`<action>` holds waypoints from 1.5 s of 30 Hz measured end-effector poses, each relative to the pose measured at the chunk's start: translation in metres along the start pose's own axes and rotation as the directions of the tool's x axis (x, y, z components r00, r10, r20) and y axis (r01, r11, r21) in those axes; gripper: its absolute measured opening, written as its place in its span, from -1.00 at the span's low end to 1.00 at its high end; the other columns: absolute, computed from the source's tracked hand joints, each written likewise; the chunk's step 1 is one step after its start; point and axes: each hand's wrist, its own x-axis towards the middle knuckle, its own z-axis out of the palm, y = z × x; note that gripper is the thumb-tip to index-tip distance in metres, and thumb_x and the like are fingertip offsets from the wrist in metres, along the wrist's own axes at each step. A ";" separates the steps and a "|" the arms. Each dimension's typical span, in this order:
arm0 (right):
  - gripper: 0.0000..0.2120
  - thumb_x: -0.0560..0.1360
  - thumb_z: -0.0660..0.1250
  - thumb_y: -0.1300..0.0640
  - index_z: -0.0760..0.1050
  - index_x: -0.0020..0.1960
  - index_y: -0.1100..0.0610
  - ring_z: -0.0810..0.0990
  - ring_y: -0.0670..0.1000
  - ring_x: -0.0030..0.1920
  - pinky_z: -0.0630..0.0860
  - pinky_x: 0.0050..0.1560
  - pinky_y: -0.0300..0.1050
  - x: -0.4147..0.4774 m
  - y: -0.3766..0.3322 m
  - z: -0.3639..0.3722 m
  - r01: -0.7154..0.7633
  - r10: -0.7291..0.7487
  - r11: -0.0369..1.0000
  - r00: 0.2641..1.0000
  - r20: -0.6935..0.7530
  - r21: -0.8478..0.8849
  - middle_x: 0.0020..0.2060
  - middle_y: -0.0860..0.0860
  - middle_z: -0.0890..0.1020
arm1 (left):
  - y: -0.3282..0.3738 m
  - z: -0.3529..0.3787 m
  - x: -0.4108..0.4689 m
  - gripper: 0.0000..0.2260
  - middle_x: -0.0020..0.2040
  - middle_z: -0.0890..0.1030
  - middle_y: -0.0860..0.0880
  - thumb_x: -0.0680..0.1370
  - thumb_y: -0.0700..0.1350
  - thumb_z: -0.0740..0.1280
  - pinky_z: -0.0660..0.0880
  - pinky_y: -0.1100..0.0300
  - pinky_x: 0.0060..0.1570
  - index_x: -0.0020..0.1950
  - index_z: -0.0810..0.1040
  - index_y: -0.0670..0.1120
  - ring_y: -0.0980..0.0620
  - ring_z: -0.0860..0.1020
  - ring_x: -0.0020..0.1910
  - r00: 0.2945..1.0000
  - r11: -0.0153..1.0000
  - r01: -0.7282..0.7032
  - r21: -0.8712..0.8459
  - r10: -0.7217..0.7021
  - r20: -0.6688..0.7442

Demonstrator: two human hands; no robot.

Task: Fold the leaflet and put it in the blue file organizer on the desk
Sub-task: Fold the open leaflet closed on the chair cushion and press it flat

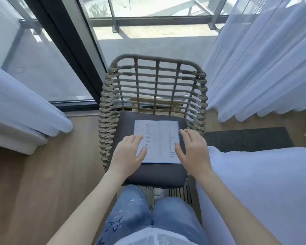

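A white leaflet (158, 137) with a thin blue border and small printed text lies flat on the dark seat cushion (157, 174) of a wicker chair. My left hand (128, 154) rests palm down on the leaflet's lower left part, fingers spread. At the leaflet's right edge my right hand (193, 149) lies palm down, its thumb on the paper and its fingers on the cushion. Neither hand grips anything. No blue file organizer or desk is in view.
The wicker chair (154, 82) stands in front of a glass balcony door (131, 41). White curtains (254, 59) hang at right and left. A bed with white bedding (263, 191) is at my right, with a dark mat (245, 138) beyond it. The floor (42, 183) is wood.
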 end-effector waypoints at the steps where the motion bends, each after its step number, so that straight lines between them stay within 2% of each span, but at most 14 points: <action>1: -0.58 0.52 0.36 0.11 0.54 0.30 0.31 0.54 0.29 0.27 0.46 0.26 0.23 0.010 0.006 0.004 0.018 -0.018 1.000 1.000 0.001 -0.002 0.22 0.23 0.61 | 0.000 0.005 0.010 -0.65 0.22 0.61 -0.11 0.56 -0.12 0.34 0.43 0.01 0.18 0.31 0.51 -0.21 -0.14 0.52 0.20 1.000 1.000 -0.014 -0.010 0.014 -0.019; 4: -0.51 0.55 0.35 0.10 0.45 0.43 0.26 0.40 0.27 0.44 0.34 0.39 0.29 0.039 0.020 0.020 0.023 -0.022 0.999 0.999 0.031 -0.031 0.39 0.22 0.50 | -0.002 0.020 0.039 -0.63 0.26 0.59 -0.16 0.54 -0.13 0.35 0.43 -0.09 0.24 0.32 0.51 -0.24 -0.17 0.53 0.24 0.998 0.999 -0.035 0.033 0.037 -0.051; 8: -0.47 0.57 0.24 0.06 0.37 0.50 0.19 0.32 0.21 0.50 0.24 0.47 0.26 0.071 0.045 0.072 0.033 -0.033 0.999 0.999 0.030 -0.008 0.47 0.17 0.42 | -0.026 0.066 0.081 -0.54 0.41 0.47 -0.16 0.56 -0.05 0.26 0.24 -0.17 0.42 0.43 0.43 -0.18 -0.17 0.40 0.40 0.997 0.997 -0.004 0.073 0.010 -0.081; 12: -0.46 0.60 0.13 0.00 0.30 0.54 0.16 0.25 0.18 0.54 0.16 0.49 0.21 0.093 0.082 0.148 0.011 -0.009 1.000 0.997 0.074 -0.019 0.51 0.14 0.36 | -0.067 0.135 0.120 -0.48 0.51 0.35 -0.09 0.57 0.03 0.12 0.07 -0.15 0.48 0.52 0.30 -0.11 -0.14 0.24 0.51 0.999 0.994 -0.004 0.112 0.009 -0.038; 17: -0.44 0.61 0.03 -0.04 0.25 0.57 0.11 0.22 0.17 0.55 0.17 0.49 0.23 0.105 0.125 0.257 -0.028 0.029 1.000 0.992 0.124 -0.009 0.53 0.12 0.34 | -0.127 0.234 0.157 -0.45 0.58 0.18 -0.02 0.60 0.06 0.06 -0.07 -0.09 0.51 0.58 0.13 -0.04 -0.09 0.08 0.57 1.000 0.985 0.026 0.169 -0.027 0.003; 20: -0.46 0.64 0.04 -0.02 0.20 0.59 0.09 0.18 0.17 0.57 0.10 0.51 0.19 0.104 0.141 0.312 -0.052 0.056 0.998 0.982 0.181 -0.029 0.55 0.11 0.28 | -0.154 0.284 0.170 -0.44 0.60 0.10 0.01 0.61 0.05 0.08 -0.17 -0.04 0.51 0.60 0.06 -0.02 -0.07 0.01 0.58 0.999 0.984 0.018 0.179 -0.026 0.046; 24: -0.48 0.66 0.16 0.06 0.19 0.59 0.10 0.11 0.15 0.59 0.04 0.54 0.19 0.103 0.154 0.373 -0.045 0.050 0.999 0.974 0.220 -0.027 0.57 0.10 0.24 | -0.177 0.343 0.182 -0.44 0.61 0.04 0.02 0.63 0.03 0.09 -0.17 -0.09 0.52 0.60 0.01 -0.01 -0.06 -0.04 0.58 0.993 0.979 -0.012 0.203 -0.013 0.119; 27: -0.48 0.65 0.12 0.05 0.21 0.58 0.11 0.14 0.17 0.58 0.06 0.53 0.21 0.104 0.160 0.407 -0.032 0.048 0.997 0.969 0.243 -0.070 0.56 0.10 0.27 | -0.190 0.377 0.182 -0.46 0.61 0.04 0.01 0.63 0.05 0.03 -0.21 -0.08 0.51 0.60 0.03 -0.02 -0.06 -0.03 0.58 0.987 0.974 -0.044 0.222 0.007 0.163; 30: -0.47 0.61 0.05 0.02 0.30 0.55 0.13 0.22 0.20 0.55 0.14 0.50 0.26 0.105 0.165 0.432 -0.019 0.044 0.993 0.973 0.227 -0.113 0.53 0.11 0.34 | -0.201 0.400 0.184 -0.46 0.60 0.09 -0.01 0.61 0.07 -0.03 -0.09 -0.13 0.52 0.59 0.11 -0.04 -0.08 0.02 0.58 0.987 0.973 -0.061 0.221 0.025 0.161; 33: -0.45 0.61 0.00 -0.01 0.30 0.55 0.12 0.23 0.19 0.55 0.12 0.50 0.26 0.105 0.172 0.451 -0.009 0.036 0.991 0.978 0.208 -0.131 0.53 0.09 0.34 | -0.212 0.418 0.186 -0.47 0.59 0.13 -0.03 0.62 0.07 -0.02 -0.01 -0.15 0.51 0.58 0.15 -0.06 -0.08 0.05 0.57 0.989 0.975 -0.069 0.210 0.039 0.143; 38: -0.46 0.61 0.02 -0.02 0.28 0.56 0.09 0.20 0.15 0.56 0.05 0.52 0.22 0.101 0.178 0.468 -0.014 0.040 0.986 0.987 0.156 -0.164 0.54 0.05 0.32 | -0.222 0.434 0.185 -0.48 0.60 0.12 -0.04 0.64 0.07 -0.02 -0.02 -0.14 0.51 0.59 0.12 -0.06 -0.07 0.04 0.58 0.991 0.966 -0.086 0.242 0.058 0.121; 45: -0.47 0.62 0.02 -0.01 0.29 0.56 0.07 0.23 0.17 0.55 0.08 0.52 0.21 0.100 0.185 0.451 -0.007 0.035 0.989 0.981 0.191 -0.145 0.53 0.05 0.34 | -0.239 0.415 0.186 -0.47 0.58 0.16 -0.06 0.62 0.06 0.00 -0.02 -0.09 0.50 0.57 0.16 -0.10 -0.08 0.13 0.56 0.977 0.955 -0.169 0.244 0.129 0.171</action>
